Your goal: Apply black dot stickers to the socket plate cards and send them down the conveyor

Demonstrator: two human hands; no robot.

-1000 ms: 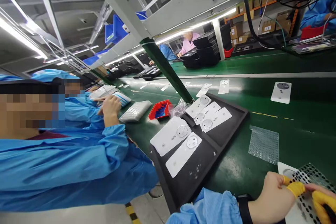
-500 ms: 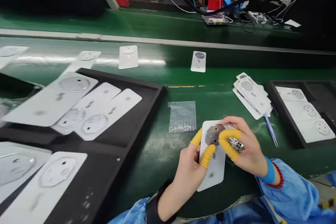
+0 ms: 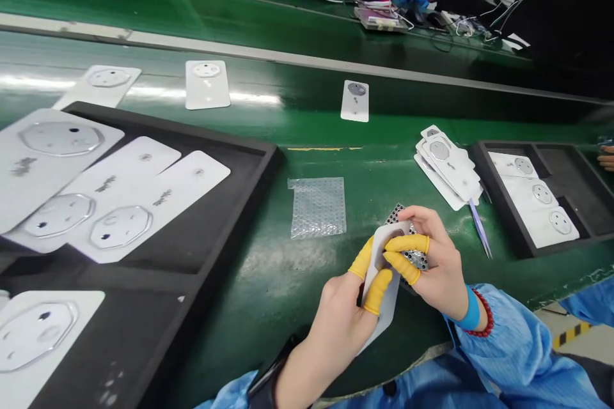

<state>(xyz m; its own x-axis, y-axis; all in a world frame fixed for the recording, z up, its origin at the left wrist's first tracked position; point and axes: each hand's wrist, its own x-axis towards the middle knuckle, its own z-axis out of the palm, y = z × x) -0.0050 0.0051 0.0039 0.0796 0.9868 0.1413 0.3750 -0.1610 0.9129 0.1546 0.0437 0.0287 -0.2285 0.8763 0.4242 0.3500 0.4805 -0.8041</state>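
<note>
Fingers point(image 3: 407, 244) of left hand point(image 3: 336, 326) and right hand point(image 3: 434, 265) pinch a white card point(image 3: 381, 291); its long axis leans away rightward.

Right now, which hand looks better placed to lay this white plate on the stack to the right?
Probably the right hand: it is nearer the stack, and its yellow-cotted fingers lie across the plate. The left hand sits farther away, at the plate's lower edge.

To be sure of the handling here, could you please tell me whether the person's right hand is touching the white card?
Touching: the head view shows the right hand with its yellow finger cots lying across the face of the white card.
</note>
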